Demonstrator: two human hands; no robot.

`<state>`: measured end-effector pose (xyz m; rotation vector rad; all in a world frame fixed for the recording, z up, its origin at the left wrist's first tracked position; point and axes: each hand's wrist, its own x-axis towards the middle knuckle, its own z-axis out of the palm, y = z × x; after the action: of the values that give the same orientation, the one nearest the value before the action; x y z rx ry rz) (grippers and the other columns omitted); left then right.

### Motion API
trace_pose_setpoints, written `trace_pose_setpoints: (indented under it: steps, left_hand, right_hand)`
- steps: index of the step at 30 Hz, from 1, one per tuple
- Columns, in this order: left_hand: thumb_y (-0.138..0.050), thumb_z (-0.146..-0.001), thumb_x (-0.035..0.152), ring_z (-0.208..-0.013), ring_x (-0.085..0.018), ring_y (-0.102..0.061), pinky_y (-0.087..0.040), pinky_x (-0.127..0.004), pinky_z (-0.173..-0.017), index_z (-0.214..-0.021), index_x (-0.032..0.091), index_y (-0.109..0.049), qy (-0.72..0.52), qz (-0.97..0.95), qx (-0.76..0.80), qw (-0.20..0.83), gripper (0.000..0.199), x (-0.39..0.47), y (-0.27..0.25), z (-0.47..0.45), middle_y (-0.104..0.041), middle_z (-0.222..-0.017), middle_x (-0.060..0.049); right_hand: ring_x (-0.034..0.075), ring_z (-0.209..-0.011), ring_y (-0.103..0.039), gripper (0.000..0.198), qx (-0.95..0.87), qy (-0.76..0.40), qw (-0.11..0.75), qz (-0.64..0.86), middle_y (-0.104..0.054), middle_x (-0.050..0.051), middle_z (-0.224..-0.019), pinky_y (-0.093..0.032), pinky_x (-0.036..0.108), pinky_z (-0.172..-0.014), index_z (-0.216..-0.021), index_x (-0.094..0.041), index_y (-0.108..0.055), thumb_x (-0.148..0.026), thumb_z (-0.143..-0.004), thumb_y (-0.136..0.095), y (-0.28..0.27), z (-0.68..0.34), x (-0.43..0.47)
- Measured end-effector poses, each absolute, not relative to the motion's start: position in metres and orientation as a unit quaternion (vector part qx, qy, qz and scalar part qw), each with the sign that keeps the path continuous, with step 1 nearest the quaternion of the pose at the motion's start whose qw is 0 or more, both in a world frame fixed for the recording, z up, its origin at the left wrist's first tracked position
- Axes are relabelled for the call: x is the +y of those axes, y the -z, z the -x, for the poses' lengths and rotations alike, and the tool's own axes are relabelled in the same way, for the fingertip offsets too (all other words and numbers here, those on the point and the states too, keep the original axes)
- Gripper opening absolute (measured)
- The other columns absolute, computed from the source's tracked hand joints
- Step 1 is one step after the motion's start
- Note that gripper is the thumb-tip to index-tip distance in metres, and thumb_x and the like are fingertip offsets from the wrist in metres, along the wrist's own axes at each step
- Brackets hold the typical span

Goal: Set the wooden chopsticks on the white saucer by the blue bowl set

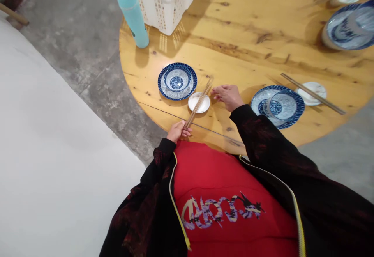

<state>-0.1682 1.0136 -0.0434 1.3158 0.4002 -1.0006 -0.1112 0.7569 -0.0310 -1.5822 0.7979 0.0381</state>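
My left hand (pixel 177 132) is at the near edge of the round table, its fingers closed on the lower ends of a pair of wooden chopsticks (pixel 201 101). They lie slanted across a small white dish (pixel 206 107), far ends pointing away from me. Just right of that dish is my right hand (pixel 229 96), fingers loosely bent and apart, with nothing visible in them. A blue-patterned plate (pixel 161 89) sits left of the dish, carrying a matching bowl (pixel 177 81). Beside my right wrist, another blue-patterned plate (pixel 295 119) holds a bowl (pixel 277 107).
Another chopstick pair (pixel 314 94) rests across a white dish (pixel 318 89) at the right. A turquoise bottle (pixel 136 19) and a white plastic basket (pixel 168 13) stand at the back left of the wooden table (pixel 233 66). More patterned tableware (pixel 336 40) is at the far right.
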Motion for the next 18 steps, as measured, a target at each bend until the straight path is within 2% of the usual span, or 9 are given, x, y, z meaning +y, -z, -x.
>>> trace_pose_setpoints:
  steps: [6, 18]
  left_hand:
    - [-0.046, -0.102, 0.037, -0.052, -0.007, -0.062, -0.043, -0.016, -0.051, -0.101, 0.014, -0.054, 0.447, -0.562, 0.184, 0.671, 0.025, 1.022, 0.039, 0.176, -0.07, -0.071, -0.003]
    - [-0.053, -0.098, 0.043, -0.056, -0.009, -0.063, -0.046, -0.019, -0.057, -0.103, 0.014, -0.055, 0.411, -0.581, 0.174, 0.681, 0.03, 1.017, 0.043, 0.175, -0.073, -0.077, -0.007]
  right_hand:
    - [0.006, -0.046, -0.054, 0.022, 0.369, 0.002, 0.636, 0.678, -0.068, 0.002, -0.068, -0.038, 0.015, -0.04, -0.065, -0.015, -0.063, -0.013, -0.086, -0.066, 0.033, 0.124, 0.753]
    - [0.008, -0.046, -0.054, 0.021, 0.364, -0.018, 0.636, 0.68, -0.066, 0.004, -0.065, -0.04, 0.016, -0.04, -0.063, -0.014, -0.064, -0.014, -0.084, -0.066, 0.037, 0.127, 0.75]
